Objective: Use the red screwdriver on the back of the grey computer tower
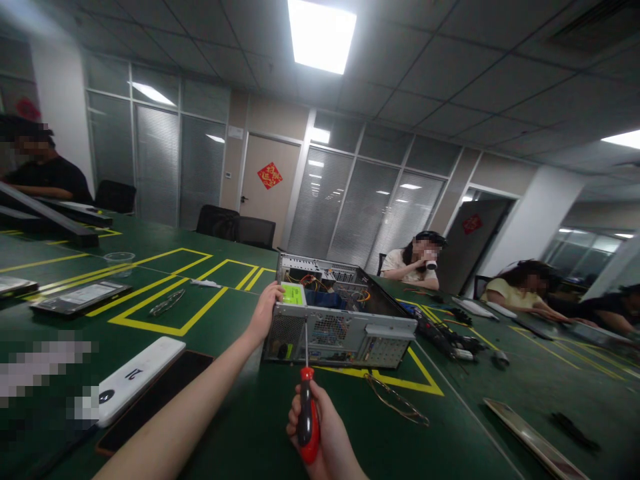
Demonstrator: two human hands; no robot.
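An opened computer case point(345, 327) lies on its side on the green table, its rear panel facing me. Wires and a box with a bright yellow-green label point(293, 294), apparently the power supply, show inside. My left hand point(267, 310) grips the case's upper left corner beside that box, fingers closed over the edge. In my right hand point(323, 427) is a red and black screwdriver point(309, 420), held from below with its shaft pointing up. The shaft reaches the rear panel near the box's lower edge; whether the tip sits in a screw, I cannot tell.
Left: a hard drive point(83, 297), clear cup point(119, 260), white power bank point(143, 377) and dark phone point(160, 393). Wire-framed glasses point(397, 400) lie in front of the case. Cables and parts point(450, 340) and another phone point(533, 433) lie right. Several people sit around the table point(240, 427).
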